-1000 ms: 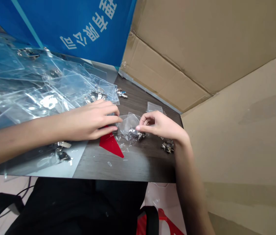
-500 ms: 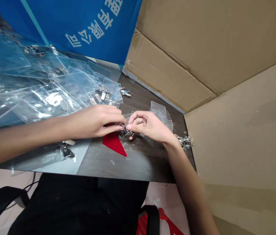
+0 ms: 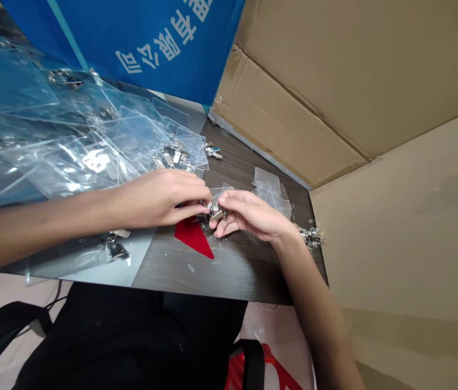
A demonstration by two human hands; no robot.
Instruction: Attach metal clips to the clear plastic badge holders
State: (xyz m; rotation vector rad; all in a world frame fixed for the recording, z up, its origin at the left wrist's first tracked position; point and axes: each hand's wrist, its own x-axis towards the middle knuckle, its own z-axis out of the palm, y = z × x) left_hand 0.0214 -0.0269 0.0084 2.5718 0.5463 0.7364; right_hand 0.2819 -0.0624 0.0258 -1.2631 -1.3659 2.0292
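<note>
My left hand [image 3: 159, 197] and my right hand [image 3: 249, 216] meet over the dark wooden table [image 3: 233, 265]. Both pinch a small metal clip [image 3: 214, 208] and a clear plastic badge sleeve [image 3: 220, 194] between their fingertips. The fingers of each hand are curled and pressed together around the clip. A red triangular patch [image 3: 192, 237] lies on the table just under the hands. The sleeve is partly hidden by my fingers.
A big heap of clear badge sleeves with clips [image 3: 70, 141] covers the left of the table. A small stack of clear sleeves [image 3: 272, 189] and a pile of metal clips [image 3: 312, 235] lie to the right. Cardboard panels [image 3: 395, 216] and a blue banner [image 3: 151, 43] wall in the table.
My right hand has moved left to meet the left hand and now pinches the clip with it. The view has drifted, shifting the table slightly rightward and upward in frame.
</note>
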